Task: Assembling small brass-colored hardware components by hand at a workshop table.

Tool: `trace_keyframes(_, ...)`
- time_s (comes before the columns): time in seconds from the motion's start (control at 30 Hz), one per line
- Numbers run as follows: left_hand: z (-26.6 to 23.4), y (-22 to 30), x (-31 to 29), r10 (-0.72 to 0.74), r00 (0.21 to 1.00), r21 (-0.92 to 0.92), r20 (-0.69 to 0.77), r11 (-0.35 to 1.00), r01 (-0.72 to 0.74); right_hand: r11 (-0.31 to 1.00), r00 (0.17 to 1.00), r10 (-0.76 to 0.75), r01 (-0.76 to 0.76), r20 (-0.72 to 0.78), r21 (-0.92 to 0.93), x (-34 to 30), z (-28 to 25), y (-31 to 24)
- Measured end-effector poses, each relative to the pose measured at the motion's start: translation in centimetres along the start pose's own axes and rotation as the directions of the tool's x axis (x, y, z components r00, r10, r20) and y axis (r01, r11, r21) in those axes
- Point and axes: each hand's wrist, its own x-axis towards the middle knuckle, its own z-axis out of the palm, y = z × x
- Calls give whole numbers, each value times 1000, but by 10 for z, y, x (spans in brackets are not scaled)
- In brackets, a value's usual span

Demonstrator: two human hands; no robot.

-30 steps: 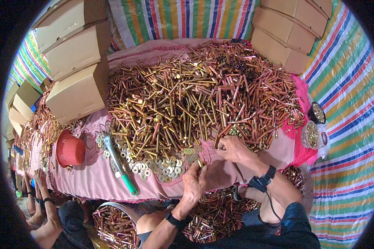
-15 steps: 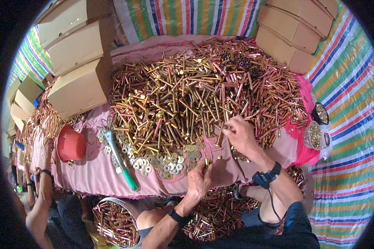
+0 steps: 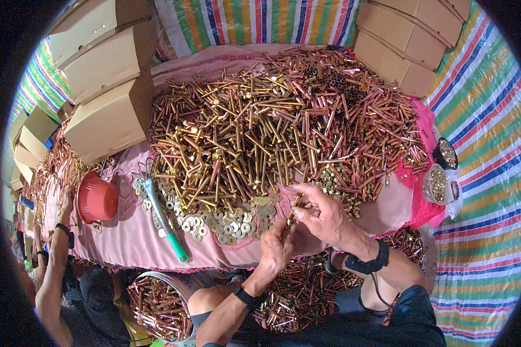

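Both hands meet at the near edge of the table, just below the bolt pile. The right hand pinches 1 brass bolt between thumb and fingers, the bolt standing nearly upright with its lower end toward the left hand. The left hand's fingers curl shut around that lower end; what else they grip cannot be told. Both wrists wear black bands.

Flat washers lie spread on the pink cloth just left of the hands, touching the pile's near edge. A wrench with a green handle lies among them, and a red bowl sits further left. Cardboard boxes stack at the table's far-left and far-right corners. A basin of bolts stands below the table edge, and more bolts lie under the hands. Another person's arm reaches up at the left.
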Motion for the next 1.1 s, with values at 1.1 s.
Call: trace_keyframes(1.1, -25, -8, -12, 120, 993, 184, 5, 976, -119, 861, 911, 123, 100, 394, -499, 6, -1, 73)
